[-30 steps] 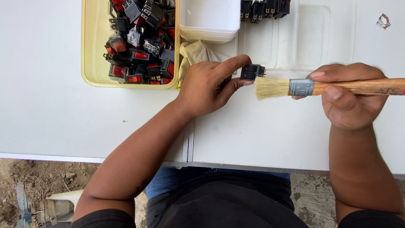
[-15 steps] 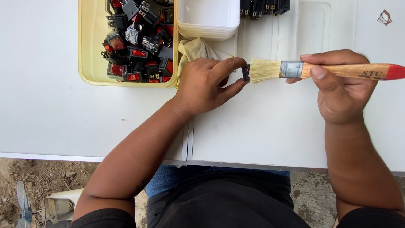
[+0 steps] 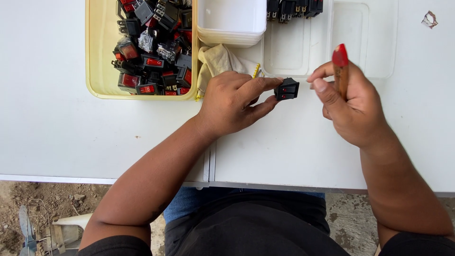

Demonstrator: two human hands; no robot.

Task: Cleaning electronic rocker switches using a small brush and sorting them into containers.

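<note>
Fingers of the left hand (image 3: pixel 232 102) pinch a black rocker switch (image 3: pixel 286 89); at three o'clock, the right hand (image 3: pixel 348 104) grips a wooden brush handle (image 3: pixel 340 66) upright above the white surface (image 3: pixel 57 123).

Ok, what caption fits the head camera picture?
Left hand pinches a black rocker switch; right hand holds a brush handle upright.

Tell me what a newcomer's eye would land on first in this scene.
First, the small black rocker switch with red buttons, pinched in the left hand over the middle of the white table. Beside it, the right hand grips a wooden brush handle upright, its red tip pointing up. At upper left, a pale yellow tub heaped with more black and red switches draws the eye.
</note>
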